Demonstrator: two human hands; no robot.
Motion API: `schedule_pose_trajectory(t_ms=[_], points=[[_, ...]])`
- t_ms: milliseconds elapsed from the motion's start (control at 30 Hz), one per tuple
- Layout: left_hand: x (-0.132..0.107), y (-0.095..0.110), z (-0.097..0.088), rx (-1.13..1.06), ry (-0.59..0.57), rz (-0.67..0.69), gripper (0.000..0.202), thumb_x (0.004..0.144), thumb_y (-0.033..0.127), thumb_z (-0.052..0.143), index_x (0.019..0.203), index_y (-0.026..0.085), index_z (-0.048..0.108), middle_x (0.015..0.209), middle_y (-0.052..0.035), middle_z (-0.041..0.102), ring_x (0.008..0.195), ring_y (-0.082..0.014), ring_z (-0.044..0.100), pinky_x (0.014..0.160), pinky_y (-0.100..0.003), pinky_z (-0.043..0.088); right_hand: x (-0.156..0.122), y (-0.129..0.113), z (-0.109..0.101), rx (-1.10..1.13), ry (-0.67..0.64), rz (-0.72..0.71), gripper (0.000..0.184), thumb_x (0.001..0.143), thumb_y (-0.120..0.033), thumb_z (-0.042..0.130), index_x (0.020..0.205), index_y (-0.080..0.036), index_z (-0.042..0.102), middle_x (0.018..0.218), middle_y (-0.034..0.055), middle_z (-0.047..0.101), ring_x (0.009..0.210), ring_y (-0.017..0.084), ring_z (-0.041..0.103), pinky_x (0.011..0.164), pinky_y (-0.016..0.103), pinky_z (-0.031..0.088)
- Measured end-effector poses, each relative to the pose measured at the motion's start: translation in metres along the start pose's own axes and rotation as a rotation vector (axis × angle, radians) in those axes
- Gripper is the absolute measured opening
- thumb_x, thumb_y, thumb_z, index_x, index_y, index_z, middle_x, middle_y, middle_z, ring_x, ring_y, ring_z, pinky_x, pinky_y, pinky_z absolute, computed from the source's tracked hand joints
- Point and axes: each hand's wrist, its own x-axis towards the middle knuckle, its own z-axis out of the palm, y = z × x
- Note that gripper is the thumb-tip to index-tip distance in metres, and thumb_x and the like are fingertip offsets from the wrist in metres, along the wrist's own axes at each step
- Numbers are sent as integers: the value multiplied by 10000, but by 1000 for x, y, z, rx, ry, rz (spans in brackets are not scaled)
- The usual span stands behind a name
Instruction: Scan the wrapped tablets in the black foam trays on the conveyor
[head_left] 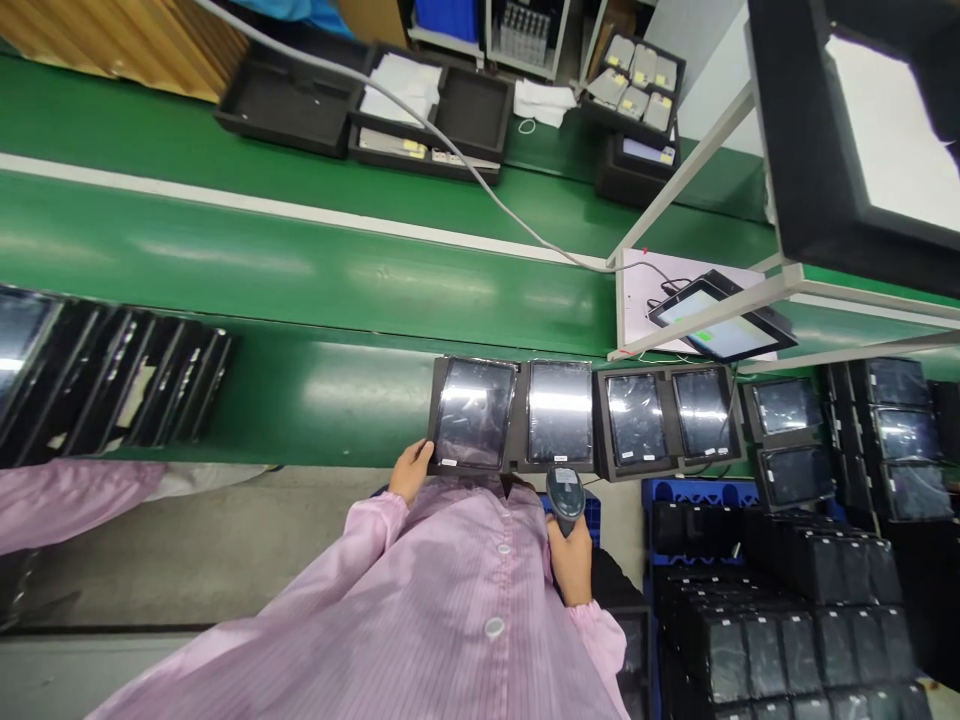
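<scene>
My right hand (572,563) is wrapped round the handle of a dark barcode scanner (565,492). The scanner's head is at the front edge of a black foam tray (520,425), just below the white label of the screen panel (559,412) in the tray's right pocket. Another film-covered screen panel (475,412) lies in the left pocket. At that tray's near left corner, my left hand (411,470) grips the edge with the thumb on top; the other fingers are partly hidden. A second tray (670,425) with two smaller screens sits directly to the right.
Stacked black trays (127,375) stand at the left, near another person's pink sleeve (82,495). A lit tablet (720,320) leans under a white frame (697,170). Filled trays (795,600) are piled at the lower right. A grey cable (487,185) crosses above the green bench (337,400).
</scene>
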Motion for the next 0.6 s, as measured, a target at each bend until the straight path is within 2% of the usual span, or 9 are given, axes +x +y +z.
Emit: schedule_pose_trajectory(t_ms=[233,333,400,467,600], points=[[-1,3,5,-89,21,-35,515,829,576,692,1094,142,769,1253,-154,757,1271,-320,646,1155,-424,435,14,-16,0,72,52,-14,556,811,-627,663,1112,-160,664,1082,170,749,1023,372,692,891,423,497],[-3,8,1,-131,-29,-53,577,766,642,744,1078,157,771,1176,-133,777,1195,-306,679,1078,-405,496,12,-26,11,98,65,-30,569,836,-639,667,1130,-153,662,1082,179,748,1041,372,686,903,426,496],[-2,11,-5,-155,-100,-80,635,710,684,784,1069,161,772,1100,-120,787,1105,-295,705,975,-393,550,1,-33,30,113,41,-38,545,846,-632,661,1111,-156,669,1071,177,752,1037,366,690,888,416,507],[1,14,-15,-174,-195,-110,689,659,704,821,1077,160,768,1079,-114,783,1044,-279,713,885,-377,575,-16,-38,58,123,-4,-46,507,832,-608,666,1083,-168,679,1045,160,757,999,353,699,858,400,519],[13,20,-37,-181,-384,-169,719,582,665,905,1079,163,769,1115,-125,772,1014,-255,710,834,-345,571,-55,-42,122,133,-111,-66,448,785,-516,644,1064,-171,705,917,115,756,818,316,701,764,372,535]])
